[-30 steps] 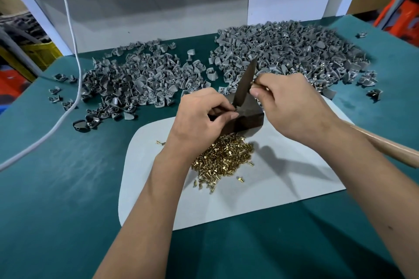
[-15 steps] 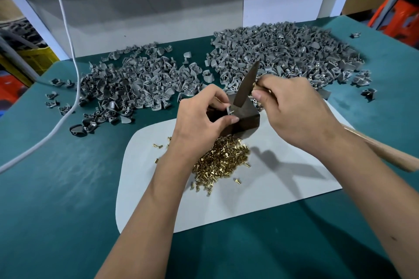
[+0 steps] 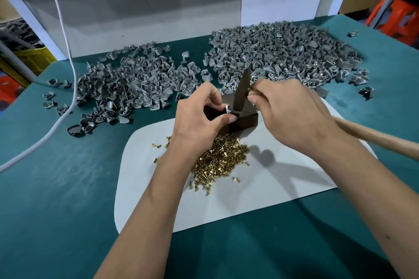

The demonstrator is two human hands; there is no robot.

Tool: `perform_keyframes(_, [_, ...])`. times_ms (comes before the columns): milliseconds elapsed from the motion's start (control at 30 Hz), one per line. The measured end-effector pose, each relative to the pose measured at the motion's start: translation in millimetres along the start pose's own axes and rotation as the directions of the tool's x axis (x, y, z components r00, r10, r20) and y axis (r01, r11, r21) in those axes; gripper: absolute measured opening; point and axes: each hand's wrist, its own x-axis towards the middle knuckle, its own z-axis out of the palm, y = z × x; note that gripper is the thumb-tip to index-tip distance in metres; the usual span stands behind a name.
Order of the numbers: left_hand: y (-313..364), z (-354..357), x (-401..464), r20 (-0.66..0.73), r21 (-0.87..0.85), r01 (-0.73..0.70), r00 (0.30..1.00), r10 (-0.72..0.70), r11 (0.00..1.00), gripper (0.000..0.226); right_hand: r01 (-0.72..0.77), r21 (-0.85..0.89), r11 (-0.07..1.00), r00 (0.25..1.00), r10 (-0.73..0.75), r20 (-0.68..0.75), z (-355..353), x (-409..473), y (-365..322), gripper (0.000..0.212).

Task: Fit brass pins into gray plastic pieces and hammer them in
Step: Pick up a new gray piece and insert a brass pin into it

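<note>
At frame centre the left hand (image 3: 199,118) pinched a small gray plastic piece (image 3: 227,110) on a dark block (image 3: 242,122). The right hand (image 3: 292,115) gripped a wooden-handled dark metal hammer (image 3: 241,90), hiding the handle's middle. No brass pin was discernible in the piece.

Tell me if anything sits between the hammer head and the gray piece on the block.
Nothing visible does. The hammer head comes down right at the gray piece, which the left hand pinches on the dark block. Only the thumb and fingertips lie close beside it.

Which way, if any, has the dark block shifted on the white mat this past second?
No. The dark block still sits at the white mat's far edge, directly behind the brass pins.
</note>
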Motion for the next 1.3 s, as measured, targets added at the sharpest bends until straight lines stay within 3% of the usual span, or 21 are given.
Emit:
perform_keyframes(167, [0,-1,-1,0.012,-0.026,0.017,1.0,-0.017,1.0,0.039,-0.006,-0.011,1.0,0.998,0.007,0.063,-2,3,-2,0.021])
perform_keyframes(500, [1,-1,-2,0.016,-0.056,0.037,0.999,-0.037,0.998,0.039,-0.002,-0.02,1.0,1.0,0.002,0.009,-5,3,-3,0.021])
perform_keyframes(633, [1,0,-3,0.016,-0.046,0.038,0.999,-0.037,0.998,0.038,-0.016,-0.014,1.0,0.996,0.017,0.091,-5,6,-4,0.022])
perform_keyframes(767, [-1,-3,-3,0.011,-0.024,0.004,1.0,-0.004,1.0,0.028,-0.089,0.07,0.994,0.996,0.09,-0.006,-8,8,2,0.022])
perform_keyframes(900, [-7,-2,1,-0.026,-0.009,-0.006,1.0,0.006,1.0,0.007,-0.133,0.118,0.984,0.99,0.138,-0.039,-10,11,6,0.022])
perform_keyframes(1067, [-12,-4,4,-0.042,0.107,0.009,0.999,-0.004,0.994,0.009,-0.117,0.173,0.978,0.992,0.122,-0.021,-8,12,1,0.023])
perform_keyframes(1300, [-13,-11,5,-0.147,0.099,-0.016,0.989,0.03,0.995,0.014,-0.135,0.196,0.971,0.991,0.134,0.018,0,11,2,0.024])
